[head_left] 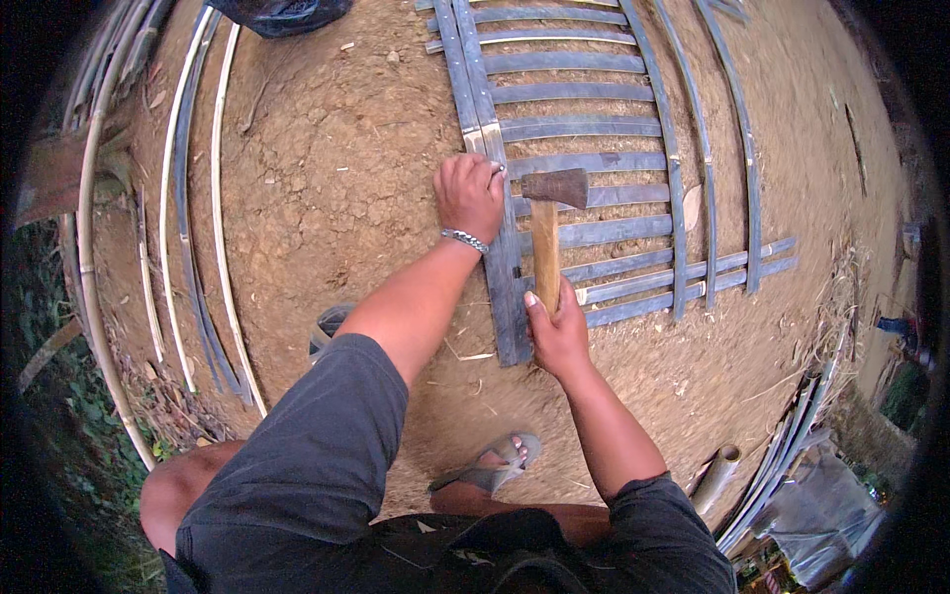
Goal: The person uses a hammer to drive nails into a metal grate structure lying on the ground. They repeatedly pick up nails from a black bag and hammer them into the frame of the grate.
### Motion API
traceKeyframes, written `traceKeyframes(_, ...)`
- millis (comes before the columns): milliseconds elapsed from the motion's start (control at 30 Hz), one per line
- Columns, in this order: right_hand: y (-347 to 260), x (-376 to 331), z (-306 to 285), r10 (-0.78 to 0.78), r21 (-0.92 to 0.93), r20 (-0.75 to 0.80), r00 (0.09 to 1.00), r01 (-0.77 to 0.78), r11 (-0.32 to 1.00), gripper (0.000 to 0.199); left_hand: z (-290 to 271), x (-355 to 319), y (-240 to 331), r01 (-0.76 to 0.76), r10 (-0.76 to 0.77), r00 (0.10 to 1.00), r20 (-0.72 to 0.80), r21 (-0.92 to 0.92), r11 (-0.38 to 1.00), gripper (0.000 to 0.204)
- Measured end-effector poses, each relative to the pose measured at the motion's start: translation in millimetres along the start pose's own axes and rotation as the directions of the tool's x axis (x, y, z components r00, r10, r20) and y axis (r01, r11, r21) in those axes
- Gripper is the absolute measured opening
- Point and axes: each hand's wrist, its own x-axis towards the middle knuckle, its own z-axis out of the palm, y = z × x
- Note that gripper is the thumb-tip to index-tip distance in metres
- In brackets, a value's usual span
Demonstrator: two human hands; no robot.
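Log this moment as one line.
left hand: pressing slat frame | right hand: gripping hammer | ground: dirt

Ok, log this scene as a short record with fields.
Setting: bare cracked dirt ground
Work piece: grey lattice panel of flat split-bamboo slats, lying flat
Left hand: pressed on the panel's thick upright slat
Right hand: gripping the wooden-handled hammer with rusty metal head
Nearby: loose pale bamboo strips, grey sandal
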Motion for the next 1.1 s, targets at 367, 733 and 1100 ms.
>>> traceKeyframes(367,-33.6,29.5,-5.9,-0.272,-0.421,-0.022,0.962,0.238,0.875,0.048,-3.4,-1.4,-1.4,0.083,-0.082,0.997,0.015,-0.074,0.994,0.009)
traceKeyframes(733,-40.5,39.6,-10.8,-0.196,-0.476,0.011,0.980,0.178,0.862,0.049,2.8,-1.0,-4.2,0.095,-0.092,0.995,0.035,-0.101,0.990,0.011)
traceKeyframes(1100,-39.1,37.6,-7.0,-0.087,-0.521,0.045,0.995,0.097,0.848,0.048,-2.5,-0.4,-4.9,0.102,-0.097,0.992,0.076,-0.075,0.992,0.011)
